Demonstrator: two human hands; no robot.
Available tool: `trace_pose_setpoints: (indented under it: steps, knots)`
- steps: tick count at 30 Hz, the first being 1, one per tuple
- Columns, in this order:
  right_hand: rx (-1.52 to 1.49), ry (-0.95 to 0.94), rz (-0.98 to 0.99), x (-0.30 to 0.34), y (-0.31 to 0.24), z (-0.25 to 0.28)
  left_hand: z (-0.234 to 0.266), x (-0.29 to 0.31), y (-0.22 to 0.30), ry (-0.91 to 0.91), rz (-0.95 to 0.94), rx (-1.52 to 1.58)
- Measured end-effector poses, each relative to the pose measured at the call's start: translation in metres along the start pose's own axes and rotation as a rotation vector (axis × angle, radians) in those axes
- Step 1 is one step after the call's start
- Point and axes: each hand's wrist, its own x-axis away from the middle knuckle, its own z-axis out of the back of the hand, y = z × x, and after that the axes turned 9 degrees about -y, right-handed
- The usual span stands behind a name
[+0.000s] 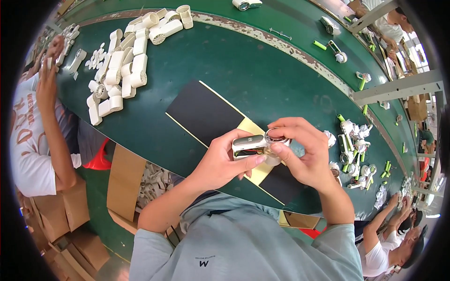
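Observation:
Above the mat I hold a small white handheld fan [246, 151] between both hands. My left hand [216, 164] is closed round its handle, whose side looks open, with some parts showing inside. A grey panel runs along the top of that handle. My right hand [307, 157] grips the round head [276, 136], fingers over the far rim and thumb on the near side. Under my hands lies a black mat [204, 112] with yellow edges and a yellow band across it. The palm sides of both hands are hidden.
White plastic housings [114, 70] are heaped at the left on the green table [225, 61]. To the right lies a pile of fan parts with green cylindrical batteries [356, 152]. A conveyor [290, 18] carries similar parts beyond a worn rail. Co-workers sit on both sides; cardboard boxes [124, 182] stand below left.

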Motion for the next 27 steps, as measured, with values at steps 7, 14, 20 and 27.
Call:
trace_pose_setpoints:
  steps: [7, 14, 20, 27]
  knots:
    - [0.15, 0.001, 0.078, 0.004, -0.002, -0.007, 0.003, 0.006, -0.006, 0.026, -0.057, 0.073]
    - [0.123, 0.02, 0.041, 0.01, -0.007, -0.016, 0.004, 0.009, -0.008, 0.042, -0.164, 0.101]
    - [0.018, -0.005, 0.059, 0.014, 0.001, -0.016, 0.005, 0.011, -0.008, 0.073, -0.21, -0.034]
    - [-0.114, 0.024, 0.053, 0.017, 0.007, -0.018, 0.002, 0.011, -0.005, 0.028, -0.248, -0.08]
